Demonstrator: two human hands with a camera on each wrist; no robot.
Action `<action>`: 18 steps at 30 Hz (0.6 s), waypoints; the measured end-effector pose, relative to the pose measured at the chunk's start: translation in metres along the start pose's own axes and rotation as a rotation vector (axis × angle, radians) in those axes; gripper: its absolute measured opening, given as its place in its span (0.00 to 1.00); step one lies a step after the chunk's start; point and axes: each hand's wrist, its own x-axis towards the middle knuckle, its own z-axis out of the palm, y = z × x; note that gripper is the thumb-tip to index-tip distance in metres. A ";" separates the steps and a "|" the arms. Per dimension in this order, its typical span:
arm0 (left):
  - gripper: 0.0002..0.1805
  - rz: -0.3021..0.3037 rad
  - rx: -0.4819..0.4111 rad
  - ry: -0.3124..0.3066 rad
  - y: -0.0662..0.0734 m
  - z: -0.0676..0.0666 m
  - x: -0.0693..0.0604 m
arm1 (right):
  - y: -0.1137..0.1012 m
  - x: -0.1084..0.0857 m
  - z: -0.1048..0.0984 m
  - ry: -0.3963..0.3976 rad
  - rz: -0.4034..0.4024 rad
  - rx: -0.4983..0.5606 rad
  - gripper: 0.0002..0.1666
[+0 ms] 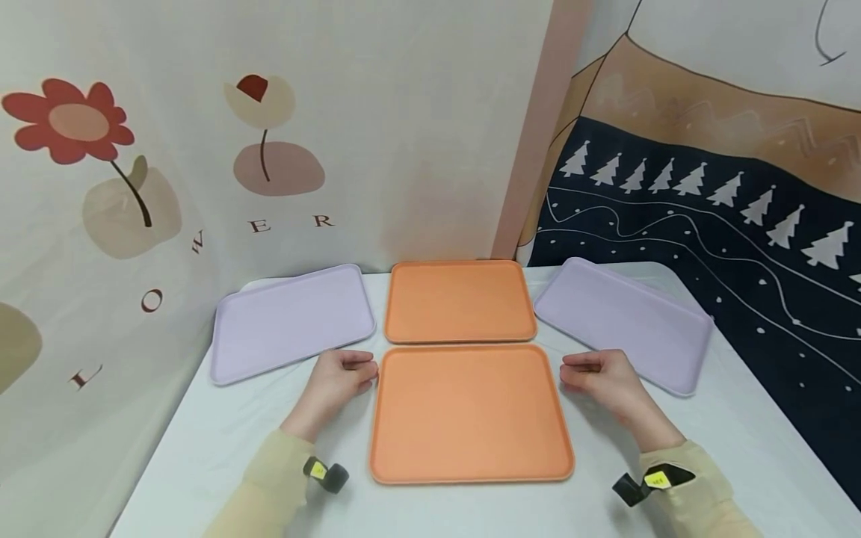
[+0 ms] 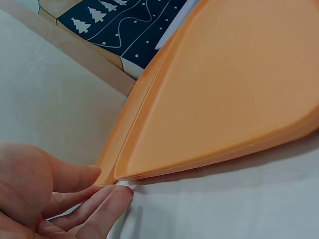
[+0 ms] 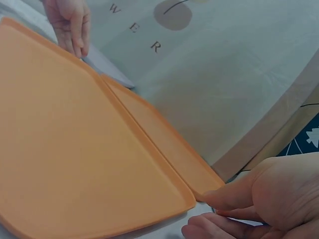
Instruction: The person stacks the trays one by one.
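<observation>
Left hand (image 1: 339,385) in, fingers loose, right by the left edge of the front tray (image 1: 471,415), touching or not, can't tell! Right hand (image 1: 605,381), just as relaxed, just beside the right edge. Front tray's flat on the table (image 1: 215,426), back tray (image 1: 460,302) behind, between two purple trays (image 1: 292,321).

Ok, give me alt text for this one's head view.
A person's left hand and right hand flank the nearer orange tray on a white-covered table. The farther orange tray lies just behind it, between a left lilac tray and a right lilac tray, both angled.
</observation>
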 end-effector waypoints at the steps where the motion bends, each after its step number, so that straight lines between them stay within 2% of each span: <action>1: 0.17 0.005 0.018 0.003 0.002 -0.001 0.002 | -0.001 0.002 0.000 -0.006 -0.001 0.001 0.25; 10: 0.21 0.039 0.039 0.012 0.018 -0.008 0.020 | -0.018 0.020 0.000 -0.020 0.008 0.002 0.26; 18: 0.21 0.065 0.076 0.037 0.026 -0.008 0.037 | -0.028 0.038 0.004 -0.012 0.018 -0.015 0.26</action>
